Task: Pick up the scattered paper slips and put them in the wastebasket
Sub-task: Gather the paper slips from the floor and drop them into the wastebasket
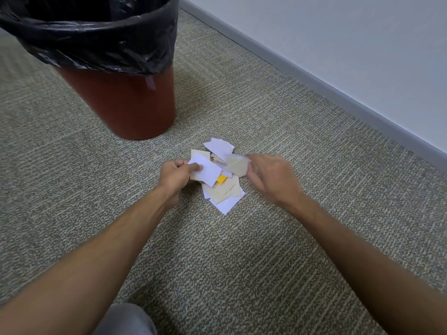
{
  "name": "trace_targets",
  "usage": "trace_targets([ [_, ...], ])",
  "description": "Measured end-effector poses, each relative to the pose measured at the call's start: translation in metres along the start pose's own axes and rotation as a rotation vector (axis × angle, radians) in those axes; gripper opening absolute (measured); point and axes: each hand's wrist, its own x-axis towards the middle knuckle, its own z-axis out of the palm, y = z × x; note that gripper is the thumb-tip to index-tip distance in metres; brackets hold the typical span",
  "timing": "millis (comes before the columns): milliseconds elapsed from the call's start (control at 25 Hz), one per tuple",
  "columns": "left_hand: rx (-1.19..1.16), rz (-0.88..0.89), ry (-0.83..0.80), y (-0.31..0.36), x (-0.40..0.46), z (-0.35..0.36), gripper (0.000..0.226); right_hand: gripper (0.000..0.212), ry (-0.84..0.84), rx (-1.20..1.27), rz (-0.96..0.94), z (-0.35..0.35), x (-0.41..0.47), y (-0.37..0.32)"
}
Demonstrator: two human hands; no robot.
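Note:
A heap of paper slips (225, 189), white, cream and one yellow (221, 178), lies on the carpet in the middle of the view. My left hand (175, 176) pinches a white slip (207, 170) with cream slips under it at the heap's left side. My right hand (268, 176) holds a blurred cream slip (237, 165) just above the heap's right side. The wastebasket (121, 102), reddish-brown with a black bag liner (101, 44) folded over its rim, stands at the upper left, a short way beyond my left hand.
Grey-green carpet (242, 262) covers the floor. A white wall with a grey baseboard (314, 81) runs diagonally along the upper right. My knee in grey cloth (125, 320) shows at the bottom edge.

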Motion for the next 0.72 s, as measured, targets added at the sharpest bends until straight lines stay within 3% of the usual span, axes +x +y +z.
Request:
trace_targets([
  [80,0.027,0.017,0.043,0.0,0.001,-0.009,0.042,0.024,-0.008,0.078,0.083,-0.019,0.0,0.004],
  [200,0.151,0.081,0.078,-0.001,0.001,-0.015,0.038,0.023,-0.106,0.005,0.107,-0.031,0.003,0.015],
  [440,0.327,0.147,-0.072,-0.002,0.001,0.007,0.004,0.035,-0.33,-0.084,0.076,-0.005,-0.003,0.008],
  [520,0.361,0.188,-0.1,-0.002,0.008,0.019,0.008,0.038,-0.332,-0.066,0.091,-0.001,-0.004,0.007],
  [640,0.444,0.243,-0.053,0.002,0.029,0.033,0.041,0.04,-0.339,-0.026,0.115,-0.001,-0.004,0.01],
  [720,0.434,0.218,-0.043,0.009,0.039,0.039,0.05,0.041,-0.334,0.017,0.135,0.001,-0.007,0.014],
])
